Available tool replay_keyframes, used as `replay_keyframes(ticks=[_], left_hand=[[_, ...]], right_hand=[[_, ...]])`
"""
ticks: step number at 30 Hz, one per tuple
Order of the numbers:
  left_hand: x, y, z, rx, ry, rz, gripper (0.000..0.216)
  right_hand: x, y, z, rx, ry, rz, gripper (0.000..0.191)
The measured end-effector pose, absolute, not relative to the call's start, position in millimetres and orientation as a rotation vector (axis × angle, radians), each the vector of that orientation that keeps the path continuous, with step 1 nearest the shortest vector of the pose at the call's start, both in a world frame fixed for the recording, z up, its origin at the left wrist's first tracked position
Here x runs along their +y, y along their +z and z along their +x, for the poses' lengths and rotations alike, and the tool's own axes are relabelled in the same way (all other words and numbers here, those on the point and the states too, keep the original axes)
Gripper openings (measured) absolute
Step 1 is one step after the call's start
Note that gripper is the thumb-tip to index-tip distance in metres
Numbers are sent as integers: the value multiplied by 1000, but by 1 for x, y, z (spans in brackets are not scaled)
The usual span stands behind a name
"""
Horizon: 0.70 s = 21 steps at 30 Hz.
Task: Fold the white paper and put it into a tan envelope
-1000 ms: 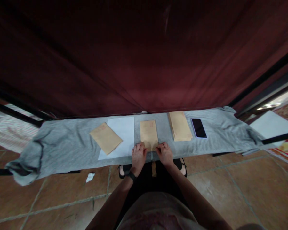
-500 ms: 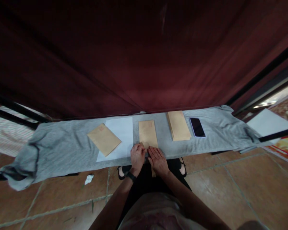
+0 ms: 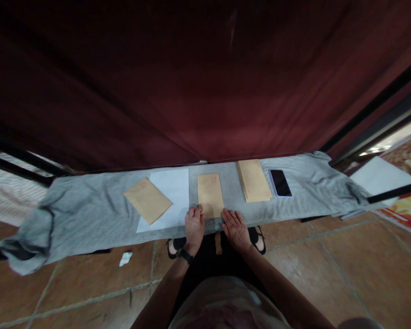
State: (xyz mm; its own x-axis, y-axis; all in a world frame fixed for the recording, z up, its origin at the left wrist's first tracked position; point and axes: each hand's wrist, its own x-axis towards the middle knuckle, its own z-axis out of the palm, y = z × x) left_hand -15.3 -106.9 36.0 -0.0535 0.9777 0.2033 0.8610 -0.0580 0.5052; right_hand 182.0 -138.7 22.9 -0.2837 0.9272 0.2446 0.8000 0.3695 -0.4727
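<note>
A brown paper envelope (image 3: 210, 192) lies upright in front of me on the grey cloth, with small reddish print near its top. At its lower left corner, my left hand (image 3: 194, 227) is closed, its curled fingers on the envelope's edge; the thumb is partly hidden. My right hand (image 3: 237, 230) lies flat at the lower right corner, fingers stretched out and fingertips by the edge. To the left, another brown envelope (image 3: 148, 201) lies slanted, partly over white paper (image 3: 174, 187). A stack of brown envelopes (image 3: 255, 180) is on the right.
A phone (image 3: 280, 183) with a dark screen lies right of the stack. The grey cloth (image 3: 89, 205) covers a narrow bench against a dark red surface (image 3: 205, 114). Black metal bars stand at both ends. A white scrap (image 3: 125, 258) is on the tiled floor.
My right hand has slid right, from the envelope's lower middle to its lower right corner. My left hand has barely moved. The envelope's bottom edge now shows between them.
</note>
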Motion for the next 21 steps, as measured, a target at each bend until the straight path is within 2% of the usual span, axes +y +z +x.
replay_keyframes(ticks=[3,6,8,14,21], left_hand=[[-111,41,2,1759,813,2104,43],[-109,44,29,1344,733,2205,44],[-103,42,43,1268,693,2177,45],[-81,30,38,1413,708,2143,57],[-76,15,21,1837,470,2319,60]], right_hand=[[-140,20,179,-2181,308,-1498,48],[-142,14,179,-2222,246,-1487,49],[-143,11,181,-2248,224,-1457,50],[-142,9,185,-2274,206,-1408,49],[-141,7,182,-2236,64,-1434,47]])
